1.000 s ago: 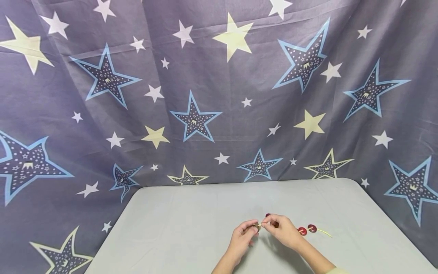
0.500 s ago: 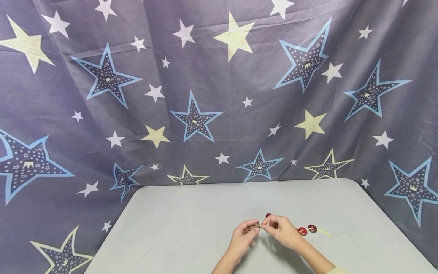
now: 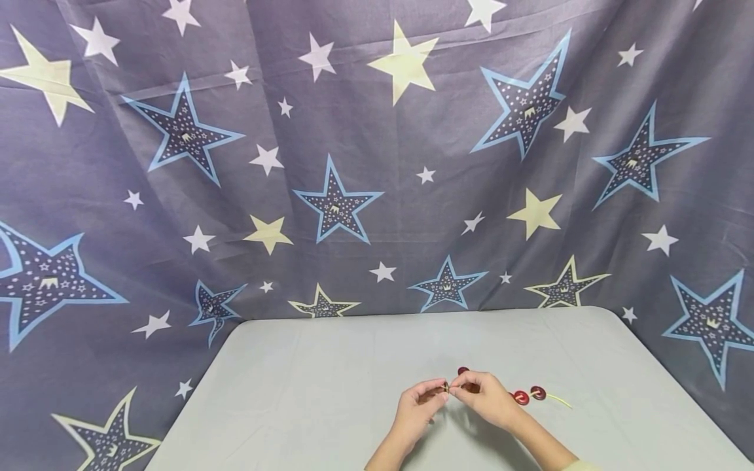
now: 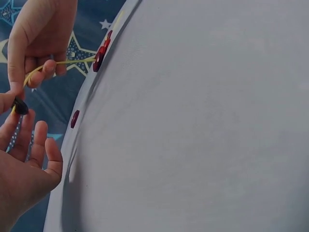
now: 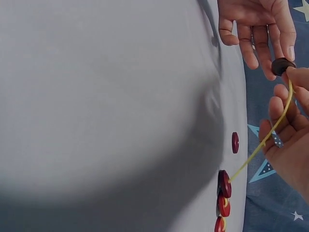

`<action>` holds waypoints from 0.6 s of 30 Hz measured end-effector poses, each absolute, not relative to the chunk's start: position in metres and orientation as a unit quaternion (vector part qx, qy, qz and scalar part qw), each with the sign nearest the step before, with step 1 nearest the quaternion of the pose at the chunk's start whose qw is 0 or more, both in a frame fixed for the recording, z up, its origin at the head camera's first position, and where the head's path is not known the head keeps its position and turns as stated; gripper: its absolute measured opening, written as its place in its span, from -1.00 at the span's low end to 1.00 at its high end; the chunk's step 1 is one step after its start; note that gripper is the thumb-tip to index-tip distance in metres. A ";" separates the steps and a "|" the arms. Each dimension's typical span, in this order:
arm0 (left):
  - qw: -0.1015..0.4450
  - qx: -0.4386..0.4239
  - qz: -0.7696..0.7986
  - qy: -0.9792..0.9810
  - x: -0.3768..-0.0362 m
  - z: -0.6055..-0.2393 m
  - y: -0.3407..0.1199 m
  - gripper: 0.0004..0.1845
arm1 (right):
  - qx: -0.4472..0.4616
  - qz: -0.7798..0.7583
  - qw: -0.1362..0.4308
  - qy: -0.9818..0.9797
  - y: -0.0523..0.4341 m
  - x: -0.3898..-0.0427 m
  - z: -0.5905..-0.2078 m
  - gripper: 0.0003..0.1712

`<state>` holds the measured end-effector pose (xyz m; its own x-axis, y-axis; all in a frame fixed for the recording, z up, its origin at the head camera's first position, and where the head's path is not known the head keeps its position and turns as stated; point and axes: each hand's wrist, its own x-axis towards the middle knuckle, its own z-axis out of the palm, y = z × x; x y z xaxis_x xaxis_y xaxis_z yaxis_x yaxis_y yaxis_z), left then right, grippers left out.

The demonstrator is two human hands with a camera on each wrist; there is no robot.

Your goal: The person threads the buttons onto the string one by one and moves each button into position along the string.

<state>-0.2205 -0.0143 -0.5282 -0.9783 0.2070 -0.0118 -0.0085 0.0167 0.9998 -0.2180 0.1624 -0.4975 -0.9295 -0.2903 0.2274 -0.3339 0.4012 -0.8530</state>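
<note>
My left hand (image 3: 413, 412) pinches a small dark brown button (image 5: 283, 66) between thumb and fingertips, its other fingers spread. My right hand (image 3: 485, 398) pinches a yellow cord (image 5: 263, 142) right at that button. In the left wrist view a bit of yellow shows on the left-hand side of the dark button (image 4: 20, 106). From my right fingers the cord runs down to several red buttons (image 5: 223, 205) strung on it, which lie on the table. One loose dark red button (image 3: 463, 371) lies just beyond my right hand.
A pale grey cloth covers the table (image 3: 306, 392). The cord's far end (image 3: 559, 400) trails to the right past the strung buttons. Behind the table hangs a dark curtain (image 3: 365, 131) printed with stars.
My right fingertips have moved slightly left, up against the dark button, and the stretch of cord seen between the hands has shortened. The button has turned more edge-on. The strung buttons stay put.
</note>
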 end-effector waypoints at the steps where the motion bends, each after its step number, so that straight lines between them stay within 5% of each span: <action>1: 0.074 0.071 0.697 0.710 -0.221 -0.528 -0.014 -0.64 | 0.186 0.519 0.015 -0.834 0.163 -0.218 -0.497 -0.86; 18: 0.015 0.096 0.651 0.753 -0.222 -0.525 -0.014 -0.69 | 0.149 0.584 -0.053 -0.796 0.165 -0.222 -0.497 -0.70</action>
<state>-0.2219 -0.0138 -0.5251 -0.9810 0.1649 0.1025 0.1254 0.1345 0.9829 -0.2222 0.1650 -0.4971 -0.9503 -0.2985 0.0891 -0.1744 0.2729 -0.9461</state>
